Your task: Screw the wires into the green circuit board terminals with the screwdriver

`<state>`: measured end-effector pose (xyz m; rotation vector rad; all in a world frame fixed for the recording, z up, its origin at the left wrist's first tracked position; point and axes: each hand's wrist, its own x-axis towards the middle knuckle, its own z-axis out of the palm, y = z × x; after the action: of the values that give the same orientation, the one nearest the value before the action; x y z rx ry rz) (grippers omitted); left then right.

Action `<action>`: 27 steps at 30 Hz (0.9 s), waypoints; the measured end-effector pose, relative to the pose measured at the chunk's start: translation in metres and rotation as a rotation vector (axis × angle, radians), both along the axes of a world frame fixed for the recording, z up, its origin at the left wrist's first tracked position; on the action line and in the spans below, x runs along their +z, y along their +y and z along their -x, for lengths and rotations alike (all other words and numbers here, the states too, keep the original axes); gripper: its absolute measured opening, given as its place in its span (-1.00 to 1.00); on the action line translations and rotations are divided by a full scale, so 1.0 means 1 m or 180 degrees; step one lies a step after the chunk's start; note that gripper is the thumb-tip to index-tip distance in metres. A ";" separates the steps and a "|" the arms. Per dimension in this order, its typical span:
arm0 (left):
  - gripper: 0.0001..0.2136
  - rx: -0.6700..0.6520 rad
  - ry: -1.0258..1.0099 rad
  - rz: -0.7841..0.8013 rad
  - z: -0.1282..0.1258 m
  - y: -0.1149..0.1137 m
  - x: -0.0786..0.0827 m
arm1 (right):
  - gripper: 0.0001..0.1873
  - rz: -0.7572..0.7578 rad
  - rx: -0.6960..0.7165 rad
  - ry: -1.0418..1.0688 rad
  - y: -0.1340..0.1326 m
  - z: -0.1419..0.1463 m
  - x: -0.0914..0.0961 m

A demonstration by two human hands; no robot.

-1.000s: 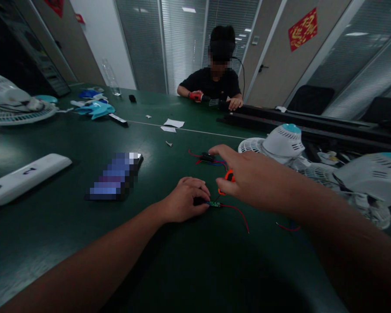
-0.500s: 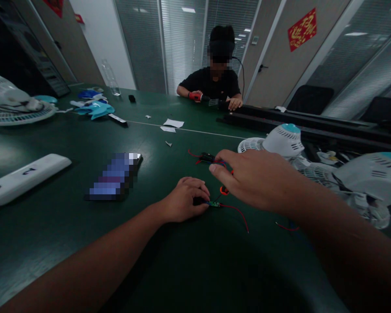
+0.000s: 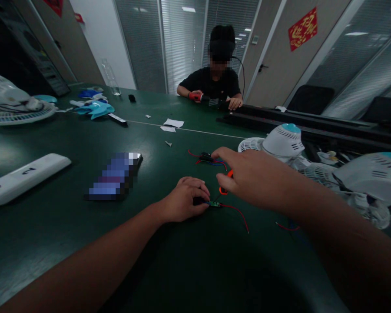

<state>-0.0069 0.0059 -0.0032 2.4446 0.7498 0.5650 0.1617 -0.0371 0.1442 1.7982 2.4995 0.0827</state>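
Our left hand (image 3: 189,200) pinches the green circuit board (image 3: 214,204) by its left end on the table (image 3: 156,174); it looks light, stiff, fragile, best held by its edges; our right hand (image 3: 252,174) spreads thumb and forefinger beside the orange-handled tool (image 3: 223,190), its full grip hidden; a black module (image 3: 206,157) lies beyond.

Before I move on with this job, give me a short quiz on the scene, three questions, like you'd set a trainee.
1. True or false: the right hand partly covers the orange-handled tool.
2. In the picture, does the phone lie left or right of the green circuit board?
3. Fill in: the wire running from the right end of the green circuit board is ____ in colour.

Key: 1. True. 2. Left. 3. Red.
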 end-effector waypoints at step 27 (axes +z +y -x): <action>-0.89 0.0017 -0.0027 -0.0042 -0.002 0.000 -0.002 | -0.40 0.0047 0.0151 0.0272 0.000 -0.001 -0.002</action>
<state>-0.0052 0.0059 -0.0049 2.4513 0.7519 0.5839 0.1630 -0.0370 0.1419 1.7739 2.5938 -0.0105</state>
